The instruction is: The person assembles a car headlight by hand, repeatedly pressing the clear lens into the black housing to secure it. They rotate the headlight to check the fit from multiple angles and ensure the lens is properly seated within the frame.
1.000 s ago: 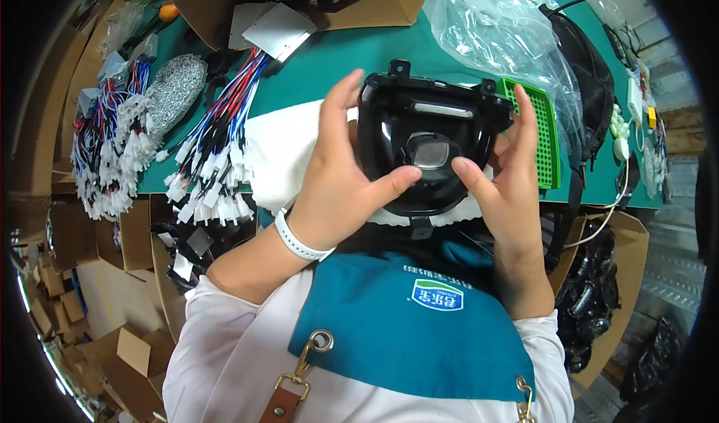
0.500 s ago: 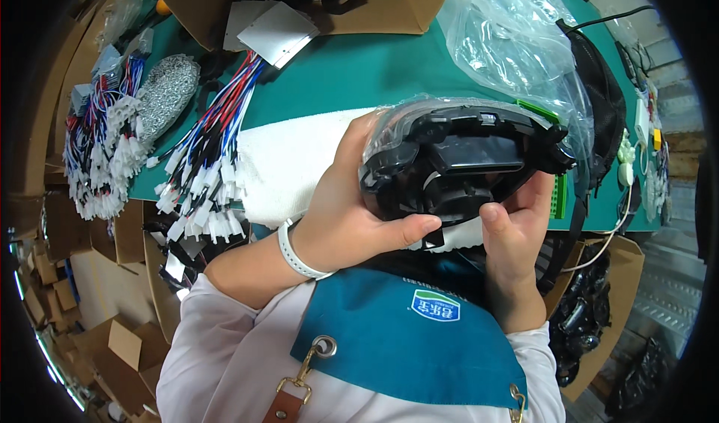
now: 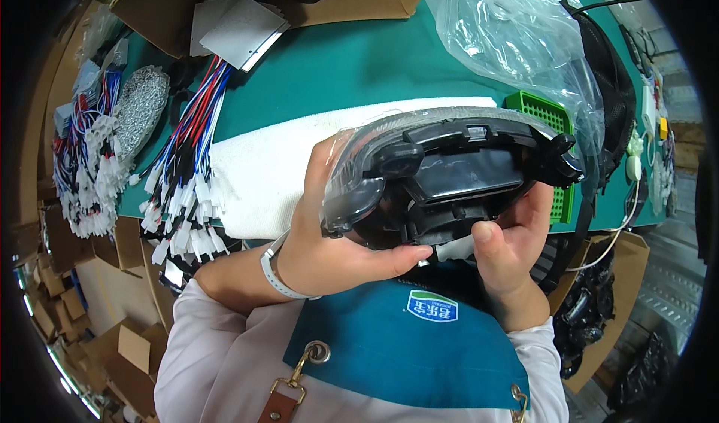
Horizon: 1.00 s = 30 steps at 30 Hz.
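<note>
In the head view, the person's left grip (image 3: 329, 236) pinches a black plastic housing (image 3: 468, 176) at its nine-o'clock end and the right grip (image 3: 517, 251) clasps its three-o'clock end, by the desk's (image 3: 359, 56) six-o'clock edge. A green basket (image 3: 567, 126) sits at two o'clock from it, wires (image 3: 196, 142) at nine.

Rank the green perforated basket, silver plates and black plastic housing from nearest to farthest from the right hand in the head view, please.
1. Black plastic housing, touching the right hand.
2. Green perforated basket, beyond, slightly right.
3. Silver plates, far upper left.
</note>
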Motion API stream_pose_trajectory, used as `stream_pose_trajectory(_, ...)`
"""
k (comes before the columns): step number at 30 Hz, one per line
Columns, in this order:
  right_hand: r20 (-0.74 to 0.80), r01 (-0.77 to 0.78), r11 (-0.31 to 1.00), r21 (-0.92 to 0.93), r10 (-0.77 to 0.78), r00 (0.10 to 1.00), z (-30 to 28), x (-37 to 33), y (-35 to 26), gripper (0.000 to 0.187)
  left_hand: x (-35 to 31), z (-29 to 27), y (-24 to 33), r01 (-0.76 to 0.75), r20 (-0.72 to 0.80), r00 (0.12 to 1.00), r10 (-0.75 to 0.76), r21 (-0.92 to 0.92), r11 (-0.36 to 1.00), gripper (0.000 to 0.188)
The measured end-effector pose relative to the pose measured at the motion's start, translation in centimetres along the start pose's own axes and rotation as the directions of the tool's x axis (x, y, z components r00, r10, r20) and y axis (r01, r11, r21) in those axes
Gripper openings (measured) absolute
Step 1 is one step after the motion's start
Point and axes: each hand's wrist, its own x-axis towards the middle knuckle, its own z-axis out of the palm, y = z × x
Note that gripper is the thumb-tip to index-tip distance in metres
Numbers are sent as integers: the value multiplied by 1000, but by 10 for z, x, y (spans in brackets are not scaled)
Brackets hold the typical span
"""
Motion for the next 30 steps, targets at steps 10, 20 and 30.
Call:
stream_pose_trajectory(10, 114, 175, 983, -58, -168, 979, -6, -1, 9, 81, 0, -2, -1, -18, 27, 1000, 16, 86, 996, 96)
stream_pose_trajectory(20, 129, 193, 980, -57, -184, 974, -5, 0, 8, 81, 2, -3, 0, -35, 35, 999, 29, 162, 986, 96)
stream_pose_trajectory(30, 79, 199, 976, -84, -192, 978, -4, -1, 9, 83, 3, -4, 3, -72, 31, 997, 67, 219, 973, 95)
